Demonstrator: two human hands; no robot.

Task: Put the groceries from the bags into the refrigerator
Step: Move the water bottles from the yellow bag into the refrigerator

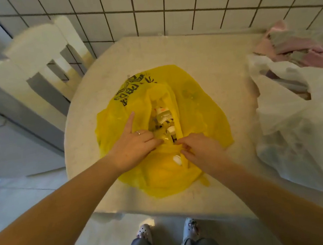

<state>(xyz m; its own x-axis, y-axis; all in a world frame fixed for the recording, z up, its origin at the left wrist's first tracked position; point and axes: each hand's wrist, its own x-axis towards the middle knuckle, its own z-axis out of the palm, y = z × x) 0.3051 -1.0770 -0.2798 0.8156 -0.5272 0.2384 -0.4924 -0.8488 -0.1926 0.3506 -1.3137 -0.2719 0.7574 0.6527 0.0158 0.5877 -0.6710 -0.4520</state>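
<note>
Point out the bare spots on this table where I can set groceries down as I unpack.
Bare table runs along the far edge, between the yellow bag and the tiled wall. A smaller strip lies at the near edge, below the yellow bag. The right side is crowded: the white bag and a cloth pile fill it. Both hands, left and right, are at the yellow bag's opening.

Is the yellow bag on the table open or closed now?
Open. Both hands part the yellow bag at its mouth, and small bottles show inside.
</note>
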